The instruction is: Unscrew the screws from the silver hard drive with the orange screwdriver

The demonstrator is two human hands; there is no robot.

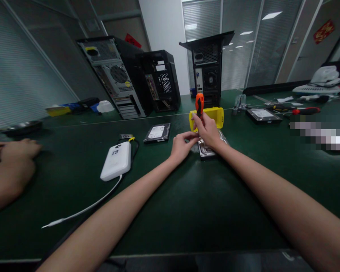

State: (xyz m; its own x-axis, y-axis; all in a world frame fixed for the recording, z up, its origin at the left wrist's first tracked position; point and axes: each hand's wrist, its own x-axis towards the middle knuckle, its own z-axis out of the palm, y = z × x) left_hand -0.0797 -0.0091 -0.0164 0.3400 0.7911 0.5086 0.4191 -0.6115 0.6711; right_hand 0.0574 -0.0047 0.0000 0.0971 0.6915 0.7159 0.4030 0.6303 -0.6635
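An orange and black screwdriver [200, 102] stands upright in my right hand [210, 133], whose fingers wrap round the lower part of its handle. Below that hand lies a hard drive [206, 152] on the green table, partly covered by my hands. My left hand [182, 145] is closed at the drive's left edge, thumb and forefinger pinched close to the screwdriver's lower end. What the pinch holds, if anything, is too small to make out, and the screwdriver's tip is hidden. Just behind the drive sits a yellow plastic box [217, 115].
A second hard drive [158, 132] and a white power bank [116, 160] with a cable lie to the left. Computer cases [121, 75] stand at the back. Another drive [263, 115] and red-handled pliers [305, 110] are on the right. Another person's hands [14, 166] rest at far left.
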